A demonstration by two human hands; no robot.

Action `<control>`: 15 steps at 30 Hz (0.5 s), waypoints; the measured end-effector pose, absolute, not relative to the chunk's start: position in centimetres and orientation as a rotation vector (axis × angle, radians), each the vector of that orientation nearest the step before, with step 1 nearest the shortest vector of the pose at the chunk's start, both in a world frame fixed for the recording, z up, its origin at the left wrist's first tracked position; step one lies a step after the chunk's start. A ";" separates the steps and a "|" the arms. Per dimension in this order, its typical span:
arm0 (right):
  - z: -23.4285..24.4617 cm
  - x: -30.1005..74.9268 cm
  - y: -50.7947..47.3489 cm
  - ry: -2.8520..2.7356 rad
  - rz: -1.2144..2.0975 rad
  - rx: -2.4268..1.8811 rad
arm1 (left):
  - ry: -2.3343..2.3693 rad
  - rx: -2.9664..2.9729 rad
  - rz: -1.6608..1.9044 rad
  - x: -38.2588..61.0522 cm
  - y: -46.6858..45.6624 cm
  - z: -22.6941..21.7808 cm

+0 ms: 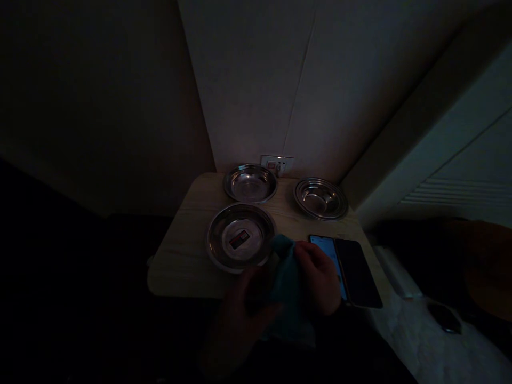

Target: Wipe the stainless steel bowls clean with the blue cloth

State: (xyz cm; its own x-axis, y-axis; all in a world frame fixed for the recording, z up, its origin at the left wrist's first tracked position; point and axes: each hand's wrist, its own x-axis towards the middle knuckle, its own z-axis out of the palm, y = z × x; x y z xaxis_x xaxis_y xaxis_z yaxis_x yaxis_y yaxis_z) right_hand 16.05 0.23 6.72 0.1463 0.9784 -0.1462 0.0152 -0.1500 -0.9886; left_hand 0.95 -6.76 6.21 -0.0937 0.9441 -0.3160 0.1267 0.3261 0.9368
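Observation:
A teal cloth (288,285) hangs bunched between my hands near the table's front edge. My right hand (321,274) is closed, its fingers pinching the cloth by its upper right side. To the left, my left hand (240,314) has its thumb and fingers apart in a curve; the thumb overlaps the cloth in the view. Just beyond the hands lies a round shallow metal dish (218,234) with a dark label (239,239) on its bottom. The dim light hides the lower part of the left hand.
A second metal dish (250,184) stands at the back, below a wall socket (277,164). Nested metal dishes (320,199) are at the back right. A lit phone (328,250) in an open flip cover (359,272) lies on the wooden table (180,256). A dark object (444,318) rests on pale bedding.

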 end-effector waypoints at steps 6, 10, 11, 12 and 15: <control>7.2 16.6 -0.7 -1.284 1.194 -1.208 | 1.491 0.786 0.912 1.2 -5.8 6.6; 7.1 17.8 -1.6 -1.657 1.126 -1.015 | 1.430 0.631 0.894 0.4 -5.5 7.3; 7.2 17.9 -1.8 -1.751 1.151 -0.982 | 1.397 0.654 0.890 0.4 -5.5 7.5; 7.4 17.9 -2.0 -1.823 1.194 -0.962 | 1.374 0.702 0.883 0.3 -5.4 7.7; 8.1 17.5 -2.3 -1.892 1.346 -0.999 | 1.382 0.888 0.859 0.0 -5.5 8.4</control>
State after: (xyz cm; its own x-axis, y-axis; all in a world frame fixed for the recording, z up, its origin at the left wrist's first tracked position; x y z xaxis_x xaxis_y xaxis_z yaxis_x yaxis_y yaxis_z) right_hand 17.49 -2.26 8.10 -0.5339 0.8441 0.0486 0.2309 0.2008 -0.9520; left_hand 0.04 -5.49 8.36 0.0141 0.9019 -0.4317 0.0120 0.4316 0.9020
